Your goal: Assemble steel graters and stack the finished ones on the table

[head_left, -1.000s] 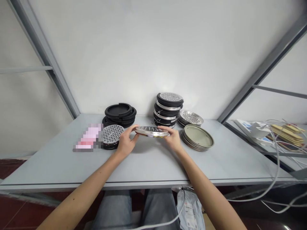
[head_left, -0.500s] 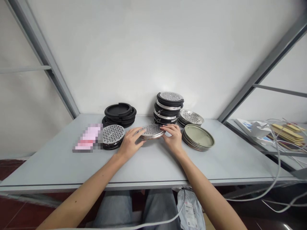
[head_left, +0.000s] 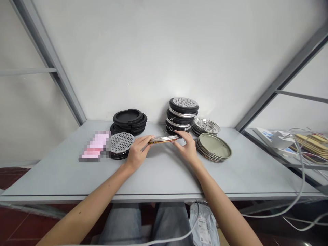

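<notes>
My left hand (head_left: 137, 153) and my right hand (head_left: 188, 146) grip a round metal disc (head_left: 164, 138) by its two sides and hold it level, a little above the grey table (head_left: 164, 174). I see the disc almost edge-on, with a shiny rim. Just left of my left hand lies a perforated metal disc on a black ring (head_left: 121, 144). Behind the held disc rises a tall stack of black rings and perforated discs (head_left: 182, 114).
A stack of black rings (head_left: 129, 120) stands at the back left. A pile of gold-toned metal lids (head_left: 214, 146) and a pile of perforated discs (head_left: 206, 126) lie to the right. A blurred pink patch (head_left: 95, 146) is on the left. Cables (head_left: 299, 177) and papers are at the far right.
The disc lay tilted toward me half a second ago with its perforated face showing. Now both hands hold it lifted and level, seen edge-on.
</notes>
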A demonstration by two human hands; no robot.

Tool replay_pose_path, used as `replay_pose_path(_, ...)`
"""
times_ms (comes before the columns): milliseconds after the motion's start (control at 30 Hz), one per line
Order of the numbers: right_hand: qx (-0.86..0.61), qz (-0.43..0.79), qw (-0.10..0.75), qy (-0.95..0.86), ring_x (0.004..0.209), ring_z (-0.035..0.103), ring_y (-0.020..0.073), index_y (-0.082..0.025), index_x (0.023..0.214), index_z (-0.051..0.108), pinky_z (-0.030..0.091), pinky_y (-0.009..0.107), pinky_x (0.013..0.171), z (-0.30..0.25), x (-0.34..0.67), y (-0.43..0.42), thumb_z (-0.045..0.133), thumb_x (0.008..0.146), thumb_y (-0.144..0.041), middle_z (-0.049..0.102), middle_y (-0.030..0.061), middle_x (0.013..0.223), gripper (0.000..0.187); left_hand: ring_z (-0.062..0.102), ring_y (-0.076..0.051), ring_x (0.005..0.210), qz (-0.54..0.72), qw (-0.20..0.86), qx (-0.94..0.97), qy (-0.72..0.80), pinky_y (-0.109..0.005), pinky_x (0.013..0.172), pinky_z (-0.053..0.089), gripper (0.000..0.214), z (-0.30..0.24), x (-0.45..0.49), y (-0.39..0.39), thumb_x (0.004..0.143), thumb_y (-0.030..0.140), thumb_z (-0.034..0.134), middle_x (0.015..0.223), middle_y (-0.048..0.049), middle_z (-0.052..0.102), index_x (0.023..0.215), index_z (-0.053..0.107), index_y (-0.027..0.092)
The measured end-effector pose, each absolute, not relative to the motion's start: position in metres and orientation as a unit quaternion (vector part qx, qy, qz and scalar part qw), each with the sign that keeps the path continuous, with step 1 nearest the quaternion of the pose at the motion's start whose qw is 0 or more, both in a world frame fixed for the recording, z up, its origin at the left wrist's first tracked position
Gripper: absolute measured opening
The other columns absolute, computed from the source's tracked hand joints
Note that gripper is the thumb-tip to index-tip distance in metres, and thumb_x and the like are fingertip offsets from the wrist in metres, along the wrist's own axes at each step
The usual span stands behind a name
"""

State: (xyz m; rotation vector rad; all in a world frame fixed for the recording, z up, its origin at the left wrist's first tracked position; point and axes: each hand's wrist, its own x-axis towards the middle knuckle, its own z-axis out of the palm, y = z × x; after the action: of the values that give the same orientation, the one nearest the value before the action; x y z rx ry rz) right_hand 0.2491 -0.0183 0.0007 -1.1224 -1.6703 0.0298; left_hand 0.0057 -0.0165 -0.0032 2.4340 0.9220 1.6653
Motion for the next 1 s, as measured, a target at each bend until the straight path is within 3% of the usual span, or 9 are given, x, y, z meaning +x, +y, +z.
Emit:
replay_pose_path(100,-0.460,0.076,0.527,-0.711,0.105,0.061,0.0255,-0.022,0.108,0.069,0.045,0.043,0.097,-0.001,0.254,-0.016,0.071,0.078,-0.036,0.070,0.0077,0.110,0.033,0.064,-0.021,0.107,0.560,0.051,0.771,0.297,-0.038,0.097,0.050,0.029,-0.001,0.006,-0.018,0.094,0.025,0.052,0.115,-0.0067,0.069,0.121,0.061,0.022)
replay_pose_path(267,-0.472,0.155,0.511,-0.701,0.087,0.066,0.0245,-0.019,0.096,0.073,0.051,0.040,0.083,-0.001,0.259,-0.017,0.069,0.079,-0.042,0.073,0.0068,0.095,0.029,0.063,-0.023,0.111,0.566,0.114,0.750,0.323,-0.039,0.100,0.049,0.031,-0.003,0.007,-0.014,0.093,0.030,0.054,0.119,-0.0077,0.067,0.122,0.061,0.020)
replay_pose_path(533,-0.449,0.077,0.573,-0.681,0.082,0.067,0.0230,-0.019,0.097,0.072,0.053,0.040,0.080,-0.002,0.259,-0.019,0.074,0.076,-0.041,0.074,0.0080,0.094,0.030,0.060,-0.023,0.115,0.505,0.146,0.765,0.372,-0.040,0.100,0.049,0.047,-0.013,0.008,-0.010,0.090,0.027,0.058,0.129,-0.0111,0.060,0.135,0.045,0.020)
replay_pose_path(767,-0.398,-0.016,0.536,-0.744,0.083,0.065,0.0223,-0.023,0.099,0.071,0.053,0.039,0.078,0.003,0.255,-0.026,0.069,0.083,-0.032,0.073,0.0061,0.092,0.019,0.053,-0.023,0.125,0.463,0.044,0.808,0.362,-0.042,0.107,0.043,0.051,-0.008,0.007,-0.015,0.091,0.025,0.057,0.135,-0.0104,0.056,0.139,0.041,0.021)
replay_pose_path(1000,-0.401,-0.030,0.471,-0.785,0.085,0.063,0.0234,-0.025,0.101,0.072,0.053,0.041,0.078,0.001,0.248,-0.028,0.065,0.085,-0.034,0.073,0.0072,0.095,0.020,0.041,-0.024,0.135,0.448,0.055,0.823,0.345,-0.042,0.112,0.037,0.063,-0.011,0.005,-0.013,0.091,0.023,0.056,0.148,-0.0105,0.041,0.148,0.029,0.023)
